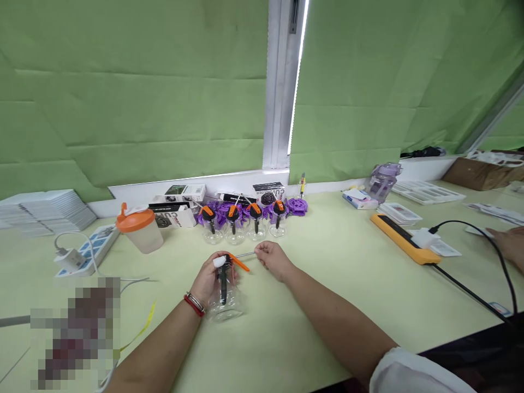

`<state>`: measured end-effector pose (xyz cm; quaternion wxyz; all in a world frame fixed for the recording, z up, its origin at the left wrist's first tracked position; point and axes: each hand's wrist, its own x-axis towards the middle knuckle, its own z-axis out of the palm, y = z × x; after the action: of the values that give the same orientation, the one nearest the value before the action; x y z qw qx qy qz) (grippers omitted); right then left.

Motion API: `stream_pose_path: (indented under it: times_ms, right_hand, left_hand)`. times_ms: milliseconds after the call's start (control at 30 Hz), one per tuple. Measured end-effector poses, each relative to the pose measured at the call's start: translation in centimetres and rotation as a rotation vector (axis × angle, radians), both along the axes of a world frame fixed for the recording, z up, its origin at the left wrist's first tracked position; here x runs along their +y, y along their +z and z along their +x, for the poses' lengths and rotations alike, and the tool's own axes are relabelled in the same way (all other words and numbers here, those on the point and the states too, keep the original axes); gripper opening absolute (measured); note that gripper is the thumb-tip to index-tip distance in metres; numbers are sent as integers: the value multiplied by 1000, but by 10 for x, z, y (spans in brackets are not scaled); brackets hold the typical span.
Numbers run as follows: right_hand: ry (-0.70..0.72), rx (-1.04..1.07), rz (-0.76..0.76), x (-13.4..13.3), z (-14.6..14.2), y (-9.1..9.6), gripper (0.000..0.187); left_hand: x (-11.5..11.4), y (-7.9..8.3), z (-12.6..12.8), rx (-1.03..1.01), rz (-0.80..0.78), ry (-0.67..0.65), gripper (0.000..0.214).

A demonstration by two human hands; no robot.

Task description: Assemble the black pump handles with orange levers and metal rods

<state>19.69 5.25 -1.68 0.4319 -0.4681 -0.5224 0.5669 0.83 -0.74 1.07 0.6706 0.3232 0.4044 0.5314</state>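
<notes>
My left hand (207,281) is closed round the upper part of a clear, wide-based dispenser bottle (226,311) with a black stem and an orange lever (239,262). A white patch shows near its thumb. From the bottle's top a thin metal rod (245,254) runs to the right. My right hand (271,260) pinches the far end of that rod between thumb and fingers. Behind stand several like bottles (234,232) in a row, each with a black and orange top. Purple openwork plastic pieces (297,206) lie around and behind them.
Printed boxes (176,215) rest against the wall. To the left are an orange-lidded shaker (143,234), a power strip (96,248) and stacked white sheets (49,210). A yellow power strip (403,237) with cables and a purple bottle (382,183) stand right. Another person's hand (510,243) is at far right.
</notes>
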Motion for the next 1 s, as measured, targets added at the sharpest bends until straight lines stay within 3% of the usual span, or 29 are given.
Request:
stream_pose_path:
  times_ms: [133, 300, 467, 567, 767, 900, 1000]
  right_hand:
    - [-7, -43, -104, 2, -1, 3, 33]
    - [44, -16, -68, 1, -2, 8, 23]
    - [32, -91, -130, 0, -2, 9, 31]
    - [60, -40, -85, 1, -1, 9, 20]
    - [38, -88, -160, 2, -2, 10, 27]
    - [74, -40, -98, 0, -1, 10, 16]
    - [90, 42, -73, 0, 1, 9, 19]
  left_hand:
    - [-1, 0, -1, -2, 11, 5, 29]
    - [-2, 1, -4, 8, 12, 4, 28]
    - [-1, 0, -6, 3, 29, -5, 26]
    - [-1, 0, -6, -17, 34, -12, 25]
    - [-2, 0, -8, -38, 22, -8, 24]
    - [-3, 1, -8, -38, 10, -13, 23]
    - [-3, 3, -7, -48, 4, 3, 24]
